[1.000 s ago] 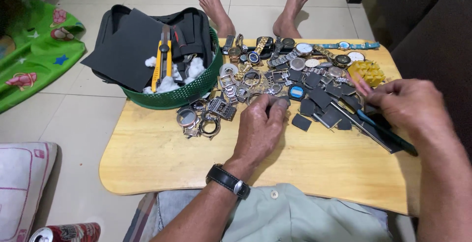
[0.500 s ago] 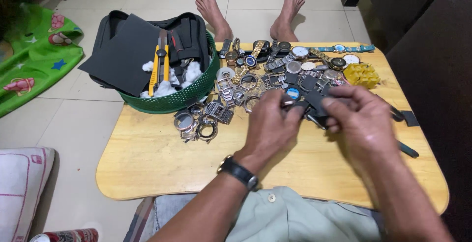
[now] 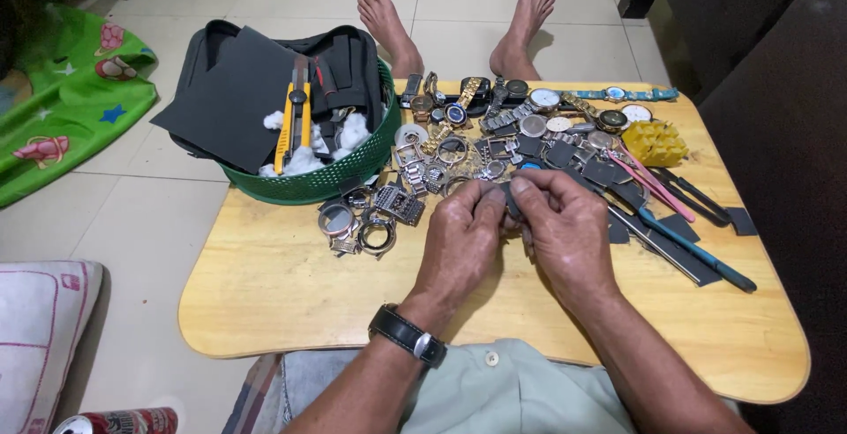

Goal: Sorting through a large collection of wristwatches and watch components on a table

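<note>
Dark small piece (image 3: 513, 209), pinched between the fingers of left hand (image 3: 460, 242) and right hand (image 3: 569, 227), held just above the wooden tabletop (image 3: 265, 284) near the heap of watch parts (image 3: 494, 147). Both sets of fingers closed on it; handling seems best kept low over the tabletop, grip firm, green basket (image 3: 353, 174) undisturbed.

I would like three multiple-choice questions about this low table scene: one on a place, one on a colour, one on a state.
1. Where does the green basket stand?
A. far left of the wooden table
B. near right corner
C. on the floor

2. What colour is the utility knife in the basket?
A. red
B. yellow
C. white

3. How are the left hand and right hand?
A. flat on the table
B. together, pinching a small dark piece
C. inside the basket

Answers: 1 A, the basket overhangs the table's far left edge; 2 B, its body is yellow; 3 B, both hands' fingertips meet on the piece.
</note>
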